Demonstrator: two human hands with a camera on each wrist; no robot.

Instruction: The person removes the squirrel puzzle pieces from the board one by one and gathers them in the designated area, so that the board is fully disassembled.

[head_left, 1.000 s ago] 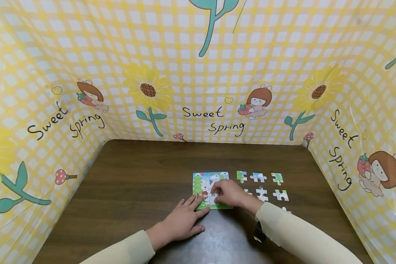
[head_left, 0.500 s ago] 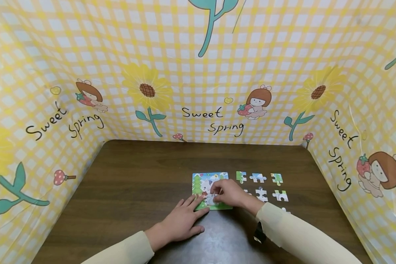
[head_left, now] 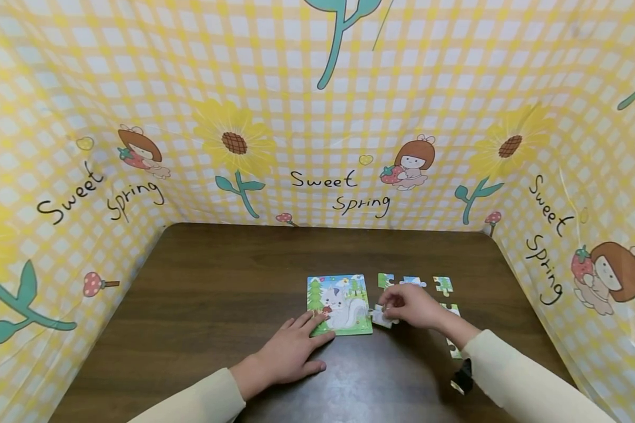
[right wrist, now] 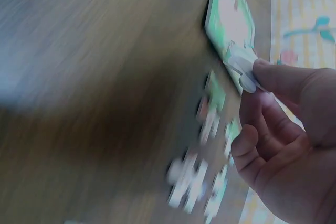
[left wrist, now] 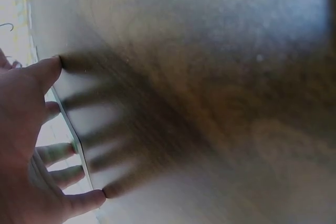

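A square picture board, printed with a white squirrel and green trees, lies on the brown table. Spread fingers of my left hand rest on its lower left corner; the left wrist view also shows them straight at the board's edge. To the right of the board, my right hand pinches a small pale jigsaw piece between thumb and forefinger. In the head view this jigsaw piece shows just below the fingertips, close to the board's right edge.
Loose jigsaw pieces lie right of the board, some hidden by my right hand and forearm. Several more pieces appear blurred in the right wrist view. A yellow checked cloth encloses the table's back and sides.
My right hand has moved right, from over the board to beside it, with the jigsaw piece at its fingertips. More of the squirrel picture is visible. My left hand stays where it was.
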